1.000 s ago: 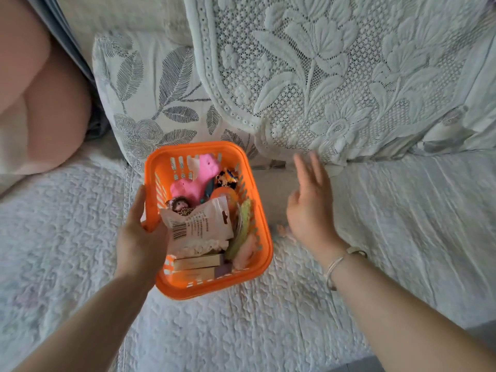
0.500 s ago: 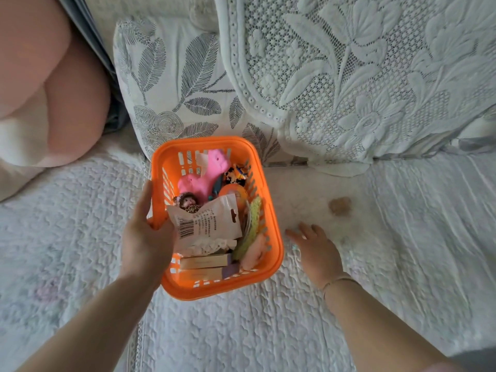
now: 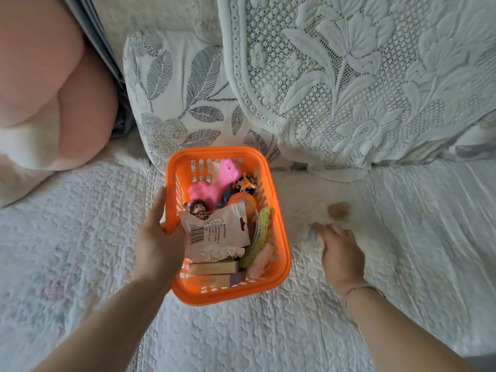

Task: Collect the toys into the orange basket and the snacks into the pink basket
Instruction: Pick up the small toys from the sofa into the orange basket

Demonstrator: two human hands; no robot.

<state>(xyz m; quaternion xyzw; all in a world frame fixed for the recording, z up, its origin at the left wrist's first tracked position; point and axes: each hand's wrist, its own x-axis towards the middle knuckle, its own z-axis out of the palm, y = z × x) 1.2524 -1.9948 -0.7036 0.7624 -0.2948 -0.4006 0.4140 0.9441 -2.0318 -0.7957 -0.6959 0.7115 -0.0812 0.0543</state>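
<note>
Our left hand [image 3: 158, 245] grips the slotted orange plastic basket [image 3: 281, 253] by its rim; our right hand [image 3: 339, 253], nearer, curls over a pale round soft toy [image 3: 308, 237] just beside the basket's right wall.

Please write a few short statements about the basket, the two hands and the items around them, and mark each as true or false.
1. The left hand grips the rim of the orange basket. True.
2. The orange basket is empty. False: it holds a pink plush toy, a small doll, a white packet and other items.
3. The right hand rests on the bedspread, to the right of the basket. True; its fingers touch a small pale object, too blurred to identify.
4. A small brown object lies inside the basket. False: it lies on the bedspread outside it, beyond the right hand.
5. The right hand holds the white packet. False: the packet lies in the basket.
</note>
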